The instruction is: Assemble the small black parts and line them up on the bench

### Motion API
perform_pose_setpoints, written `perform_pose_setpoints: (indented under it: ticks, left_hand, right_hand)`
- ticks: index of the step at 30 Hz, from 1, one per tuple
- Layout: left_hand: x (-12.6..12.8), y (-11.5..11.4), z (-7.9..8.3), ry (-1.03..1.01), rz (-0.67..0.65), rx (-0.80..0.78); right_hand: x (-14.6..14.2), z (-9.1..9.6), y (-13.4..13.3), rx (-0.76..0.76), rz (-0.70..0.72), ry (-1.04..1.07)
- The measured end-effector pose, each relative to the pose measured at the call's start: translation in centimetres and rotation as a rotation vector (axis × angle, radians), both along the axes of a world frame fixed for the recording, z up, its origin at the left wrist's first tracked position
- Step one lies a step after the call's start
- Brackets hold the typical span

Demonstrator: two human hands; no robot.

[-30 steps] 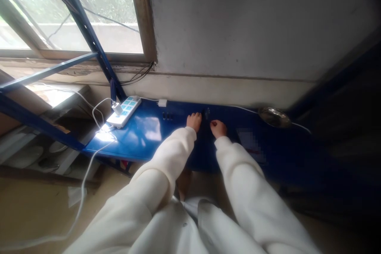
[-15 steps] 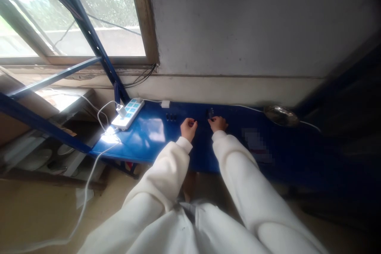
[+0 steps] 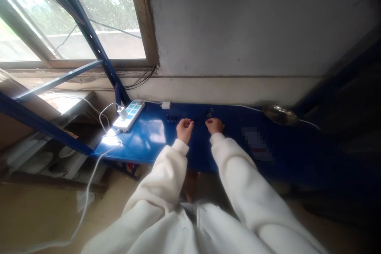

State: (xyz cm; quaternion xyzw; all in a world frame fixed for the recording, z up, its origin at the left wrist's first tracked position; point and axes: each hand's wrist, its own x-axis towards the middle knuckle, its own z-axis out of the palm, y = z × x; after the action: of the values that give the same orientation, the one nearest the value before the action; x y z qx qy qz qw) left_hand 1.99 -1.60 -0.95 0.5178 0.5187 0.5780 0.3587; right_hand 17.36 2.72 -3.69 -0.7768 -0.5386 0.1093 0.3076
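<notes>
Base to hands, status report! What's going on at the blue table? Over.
Left hand curled over the blue table, grip unclear. Right hand at a small dark part, hold unclear. Power strip lies left, apart.

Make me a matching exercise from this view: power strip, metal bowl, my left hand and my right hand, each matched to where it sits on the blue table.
1 power strip
2 metal bowl
3 left hand
4 right hand

A far right end of the blue table
B between left hand and metal bowl
C left end, charger plugged in
D between the small dark pieces and right hand

Pairs: 1-C, 2-A, 3-D, 4-B
</notes>
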Motion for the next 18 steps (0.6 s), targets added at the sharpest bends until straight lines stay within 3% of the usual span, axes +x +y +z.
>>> perform_pose_setpoints:
  ticks: [6, 18]
  left_hand:
    - [-0.6, -0.3, 0.9, 0.057, 0.004, 0.052]
    - [-1.3, -0.5, 1.2, 0.117, 0.000, 0.105]
  right_hand:
    - [-2.3, 1.7, -2.6, 0.122, 0.174, -0.055]
    - [-3.9, 2.3, -4.2, 0.194, 0.235, -0.088]
